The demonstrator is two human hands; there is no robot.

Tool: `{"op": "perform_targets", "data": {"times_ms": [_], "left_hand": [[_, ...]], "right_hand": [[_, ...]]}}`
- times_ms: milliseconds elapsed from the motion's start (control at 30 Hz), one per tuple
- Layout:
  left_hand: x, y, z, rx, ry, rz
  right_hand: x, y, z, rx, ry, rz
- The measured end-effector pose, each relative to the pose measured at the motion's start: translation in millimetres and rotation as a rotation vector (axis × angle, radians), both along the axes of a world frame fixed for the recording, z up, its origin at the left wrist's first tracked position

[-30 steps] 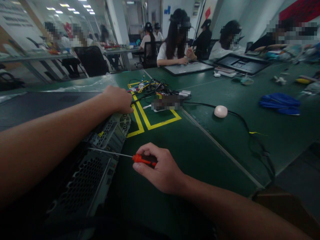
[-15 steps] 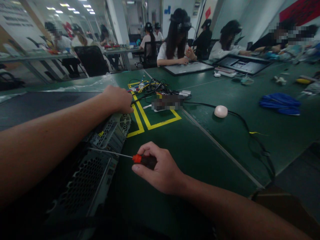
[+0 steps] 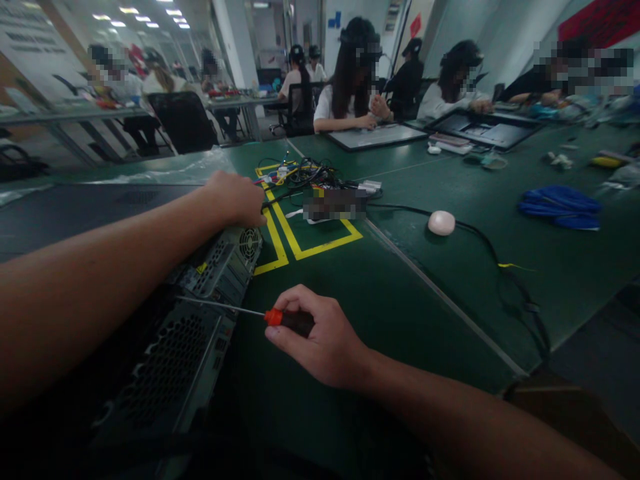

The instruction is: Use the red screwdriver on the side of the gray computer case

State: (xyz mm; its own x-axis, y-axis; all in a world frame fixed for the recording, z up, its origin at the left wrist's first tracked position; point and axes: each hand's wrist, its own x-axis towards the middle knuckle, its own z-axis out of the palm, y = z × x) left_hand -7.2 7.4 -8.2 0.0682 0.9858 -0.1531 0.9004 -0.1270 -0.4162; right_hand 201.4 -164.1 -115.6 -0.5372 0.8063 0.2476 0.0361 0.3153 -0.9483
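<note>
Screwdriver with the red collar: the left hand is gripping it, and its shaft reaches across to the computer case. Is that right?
Not quite: the head view shows the right hand gripping the screwdriver, not the left hand, which is up by the computer case. The shaft does reach across to the case.

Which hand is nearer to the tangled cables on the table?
Left. The left hand is just left of the cables; the right hand, holding the screwdriver, is farther, on the camera's side.

Left grip (image 3: 239, 199) outstretched, right grip (image 3: 323, 339) curled
</note>
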Motion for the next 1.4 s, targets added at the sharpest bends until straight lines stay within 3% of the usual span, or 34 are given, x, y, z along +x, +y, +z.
{"op": "perform_targets", "data": {"times_ms": [333,667,1400], "left_hand": [[8,-13,9.3,-0.021,0.075,-0.038],[3,-3,2.0,0.008,0.037,-0.012],[3,-4,3.3,-0.002,0.073,-0.036]], "right_hand": [[1,0,1.3,0.000,-0.011,0.004],[1,0,0.4,0.009,-0.006,0.006],[0,0,-0.6,0.002,-0.006,0.005]]}}
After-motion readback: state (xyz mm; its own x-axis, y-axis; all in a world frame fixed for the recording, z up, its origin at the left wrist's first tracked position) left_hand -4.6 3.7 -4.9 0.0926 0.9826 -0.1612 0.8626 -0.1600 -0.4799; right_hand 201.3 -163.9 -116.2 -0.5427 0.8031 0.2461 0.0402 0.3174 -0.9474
